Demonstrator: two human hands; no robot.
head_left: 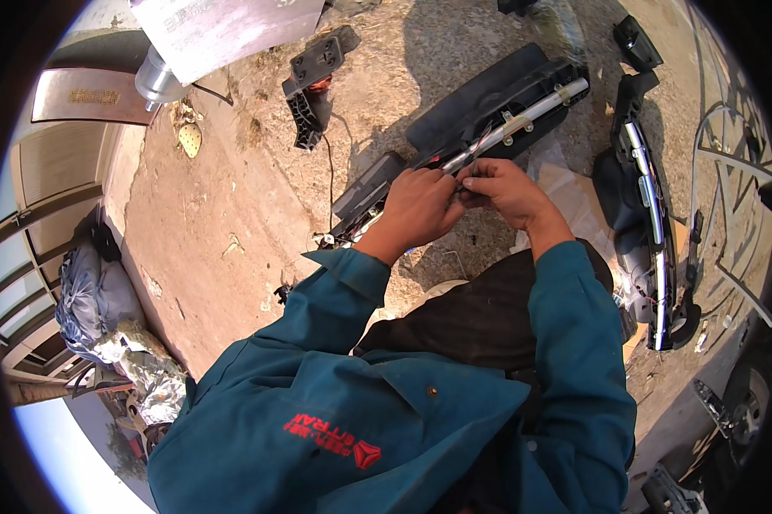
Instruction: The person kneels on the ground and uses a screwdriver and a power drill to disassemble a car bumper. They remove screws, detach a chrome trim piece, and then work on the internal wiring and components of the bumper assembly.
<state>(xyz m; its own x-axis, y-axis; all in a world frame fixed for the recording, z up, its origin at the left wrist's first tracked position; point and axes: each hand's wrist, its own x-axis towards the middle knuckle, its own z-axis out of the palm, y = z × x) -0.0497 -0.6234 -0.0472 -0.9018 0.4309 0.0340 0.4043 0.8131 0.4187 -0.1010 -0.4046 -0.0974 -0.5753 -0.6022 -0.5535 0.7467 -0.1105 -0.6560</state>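
Observation:
A long black plastic assembly [536, 77] with a silver metal bar [527, 118] along it lies slantwise on the ground in front of me. Thin wires [486, 134] run beside the bar. Over its middle, my left hand [418, 206] is closed, back of the hand upward. Touching it from the right, my right hand [503, 190] pinches with thumb and forefinger. Something small and dark seems to lie between the fingertips, but it is too hidden to name. The near end of the assembly [371, 190] shows left of my left hand.
A similar black assembly with a silver bar [649, 197] lies on the right. Black brackets [316, 64] rest on the ground ahead, and another black part [636, 43] lies at the far right. Stuffed bags [101, 291] stand at the left. Metal frame tubing [729, 171] is at the right edge.

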